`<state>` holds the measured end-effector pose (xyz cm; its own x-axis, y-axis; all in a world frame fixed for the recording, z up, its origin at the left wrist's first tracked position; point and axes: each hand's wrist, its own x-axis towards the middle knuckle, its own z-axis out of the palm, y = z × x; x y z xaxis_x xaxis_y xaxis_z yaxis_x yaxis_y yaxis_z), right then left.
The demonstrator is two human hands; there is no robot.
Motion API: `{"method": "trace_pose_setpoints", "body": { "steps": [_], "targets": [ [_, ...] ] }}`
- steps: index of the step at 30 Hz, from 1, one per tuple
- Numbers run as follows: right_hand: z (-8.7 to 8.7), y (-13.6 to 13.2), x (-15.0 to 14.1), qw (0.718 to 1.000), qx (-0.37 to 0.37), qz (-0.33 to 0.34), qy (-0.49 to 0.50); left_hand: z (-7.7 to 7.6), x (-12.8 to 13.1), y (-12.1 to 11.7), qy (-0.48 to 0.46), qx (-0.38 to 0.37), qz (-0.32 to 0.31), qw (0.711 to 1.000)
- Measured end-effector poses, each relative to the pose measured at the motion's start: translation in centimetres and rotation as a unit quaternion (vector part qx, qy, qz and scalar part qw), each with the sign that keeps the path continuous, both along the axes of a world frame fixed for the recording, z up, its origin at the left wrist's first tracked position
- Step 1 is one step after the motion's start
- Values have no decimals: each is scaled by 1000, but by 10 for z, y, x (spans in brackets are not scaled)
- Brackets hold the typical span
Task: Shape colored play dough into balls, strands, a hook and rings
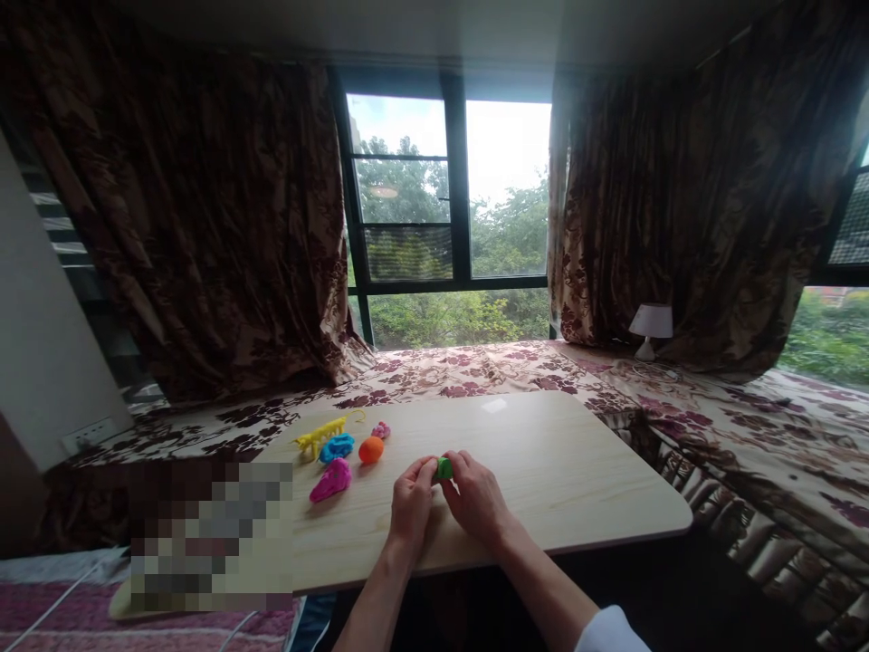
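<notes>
Between my two hands, above the near middle of the wooden table [543, 462], is a small green lump [444, 468] that looks like modelling clay. My left hand [411, 496] pinches it from the left with closed fingers. From the other side my right hand [478, 496] grips it, fingers curled around it and hiding part of its surface. To the left of my hands lie an orange ball [371, 450], a magenta lump [330, 481], a blue lump [337, 447], a small pink piece [381, 430] and a yellow animal-like figure [321, 438] with a thin curled tail.
A pixelated patch [210, 539] covers the table's left end. Beyond the table runs a ledge with a floral cover [434, 367], below a window [448, 199] between patterned curtains [272, 226]. A white lamp [652, 324] stands at the right.
</notes>
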<state>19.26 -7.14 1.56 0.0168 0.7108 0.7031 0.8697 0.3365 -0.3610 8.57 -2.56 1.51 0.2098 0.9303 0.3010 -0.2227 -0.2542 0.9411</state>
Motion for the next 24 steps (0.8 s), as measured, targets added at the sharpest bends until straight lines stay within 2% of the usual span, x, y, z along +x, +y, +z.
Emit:
{"method": "trace_pose_setpoints", "body": {
  "steps": [4, 10, 13, 19, 22, 24],
  "targets": [
    [0, -1, 2, 1000, 5, -26, -14, 6, 3, -7, 71, 58, 28, 995],
    [-3, 4, 3, 999, -2, -46, -20, 5, 3, -10, 124, 83, 64, 987],
    [-2, 3, 4, 1000, -1, -17, 2, 1, 0, -4, 102, 54, 52, 992],
    [4, -2, 4, 994, 3, 75, 80, -9, 0, 10, -41, -13, 32, 999],
    [6, -4, 1, 990, -1, 119, 81, -10, 0, 12, -55, -18, 22, 998],
    [7, -6, -1, 989, -1, 125, 81, -9, 0, 11, -53, -22, 2, 998]
  ]
}}
